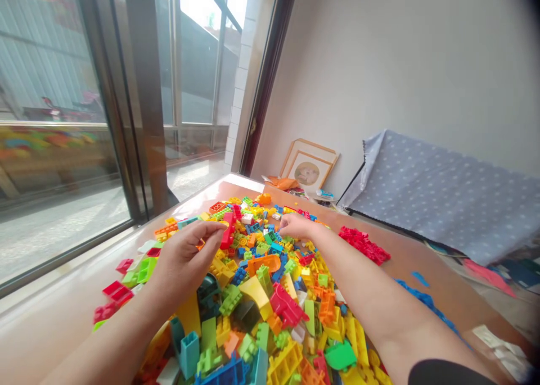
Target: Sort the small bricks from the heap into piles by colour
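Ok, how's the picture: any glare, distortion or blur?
Head view: sky blown out through the window; pale glare on the left side of the table; window frame leans, likely lens distortion or camera tilt; top-right corner darkened; far blocks look soft.

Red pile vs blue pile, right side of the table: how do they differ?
Shape: the red pile is a compact heap; the blue pile shows as a narrow strip, perhaps partly hidden by the right forearm.
Placement: the red pile lies farther away, the blue pile nearer.
Shared: each looks single-coloured and sits on the table.
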`<state>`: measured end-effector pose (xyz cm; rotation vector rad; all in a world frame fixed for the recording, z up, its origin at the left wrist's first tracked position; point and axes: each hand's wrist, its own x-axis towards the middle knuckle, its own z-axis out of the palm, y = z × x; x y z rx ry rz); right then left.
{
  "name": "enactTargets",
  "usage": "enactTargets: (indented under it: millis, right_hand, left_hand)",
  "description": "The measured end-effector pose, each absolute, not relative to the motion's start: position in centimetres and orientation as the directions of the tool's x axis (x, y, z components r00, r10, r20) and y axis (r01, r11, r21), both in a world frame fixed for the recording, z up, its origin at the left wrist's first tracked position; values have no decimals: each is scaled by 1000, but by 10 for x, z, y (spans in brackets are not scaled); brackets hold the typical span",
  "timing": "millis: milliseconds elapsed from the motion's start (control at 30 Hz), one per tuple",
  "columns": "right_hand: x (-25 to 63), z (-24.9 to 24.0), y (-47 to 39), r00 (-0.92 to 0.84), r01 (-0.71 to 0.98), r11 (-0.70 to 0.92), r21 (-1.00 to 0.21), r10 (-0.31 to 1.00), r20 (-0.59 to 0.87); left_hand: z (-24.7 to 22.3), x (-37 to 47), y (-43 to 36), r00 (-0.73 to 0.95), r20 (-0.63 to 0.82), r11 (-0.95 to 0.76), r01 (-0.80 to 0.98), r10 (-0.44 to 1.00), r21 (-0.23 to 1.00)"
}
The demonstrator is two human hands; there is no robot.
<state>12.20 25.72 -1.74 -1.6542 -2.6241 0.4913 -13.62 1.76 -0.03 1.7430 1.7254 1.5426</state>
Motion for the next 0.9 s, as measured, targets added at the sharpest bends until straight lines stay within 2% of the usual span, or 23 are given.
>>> enactTargets:
  millis: [167, 433, 700, 900]
  right_hand:
    - [120, -11, 255, -416, 867, 358, -347, 903, -105]
    - [94, -21, 255, -472, 785, 332, -523, 867, -159]
    - [128, -10, 252, -405, 580, 94, -809, 895, -187]
    - [163, 0, 250, -314, 423, -24, -906, 934, -171]
  left_hand:
    - [1, -135, 17, -251, 498, -282, 581, 830, 764]
    - [2, -137, 17, -262, 483, -253, 597, 835, 761]
    - [2, -137, 18, -255, 471, -239, 606, 845, 758]
    - [2, -139, 18, -277, 473, -225, 614, 836, 757]
